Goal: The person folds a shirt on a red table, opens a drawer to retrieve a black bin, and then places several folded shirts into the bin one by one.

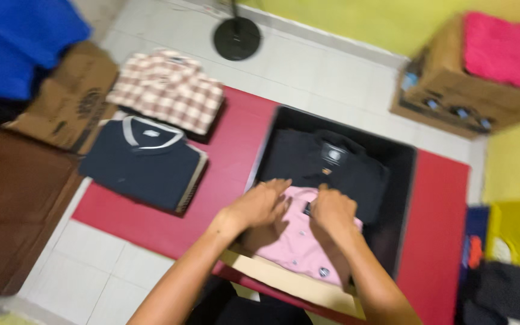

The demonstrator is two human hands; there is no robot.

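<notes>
My left hand [261,203] and my right hand [332,210] rest side by side on a folded pink shirt [296,241], fingers bent over its far edge. The pink shirt lies on a pale cardboard board [284,278]. Just beyond it a folded black shirt [326,165] sits in a black tray [404,180]. The picture is blurred, so I cannot tell how firmly the fingers pinch the cloth.
A red mat [236,144] covers the tiled floor. A navy shirt [142,165] and a checked shirt [170,90] lie folded at left. Cardboard boxes stand at left [70,99] and far right [452,84]. A black fan base [236,38] stands at the back.
</notes>
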